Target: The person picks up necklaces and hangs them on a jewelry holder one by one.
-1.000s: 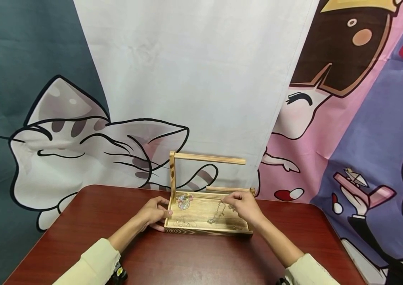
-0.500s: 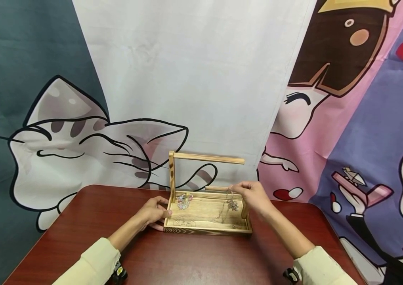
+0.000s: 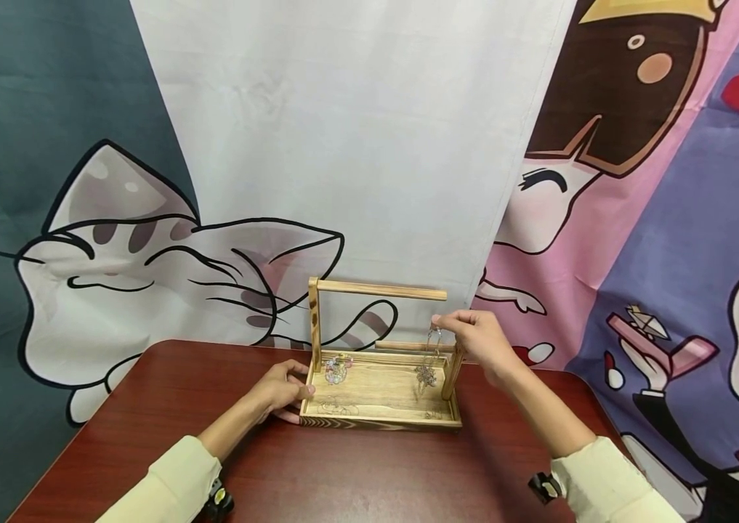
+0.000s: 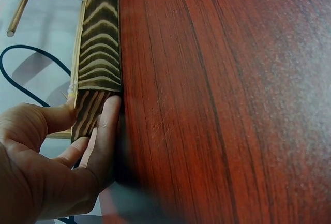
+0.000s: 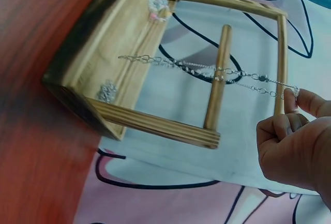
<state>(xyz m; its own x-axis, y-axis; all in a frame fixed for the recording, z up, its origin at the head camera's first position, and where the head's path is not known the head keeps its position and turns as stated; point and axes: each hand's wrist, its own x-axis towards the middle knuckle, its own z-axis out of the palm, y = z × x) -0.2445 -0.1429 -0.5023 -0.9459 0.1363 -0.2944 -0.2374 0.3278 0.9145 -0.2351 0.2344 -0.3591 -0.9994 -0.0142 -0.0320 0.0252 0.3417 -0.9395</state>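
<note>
A wooden jewelry stand (image 3: pixel 372 396) has a tray base, a tall post with an upper bar (image 3: pixel 382 290), and a short post with a lower bar (image 5: pixel 219 74). At the tray's left end my left hand (image 3: pixel 283 388) grips the wall, thumb on the rim and fingers along the outer side, as the left wrist view shows. My right hand (image 3: pixel 483 341) pinches the end of a silver chain (image 5: pixel 176 64) between thumb and fingertip. The chain hangs beside the lower bar, its lower end over the tray. Its clasp is too small to make out.
Inside the tray lie a pastel beaded bracelet (image 3: pixel 336 372) at the back left, a bunched silver chain (image 5: pixel 107 91) by the short post and a thin chain (image 3: pixel 338 409) along the front left. The red-brown table (image 3: pixel 369 472) meets a printed curtain (image 3: pixel 369 145) behind.
My right hand has risen and shifted right, lifting the chain from within the tray to above the lower bar. The left hand keeps its grip on the stand.
</note>
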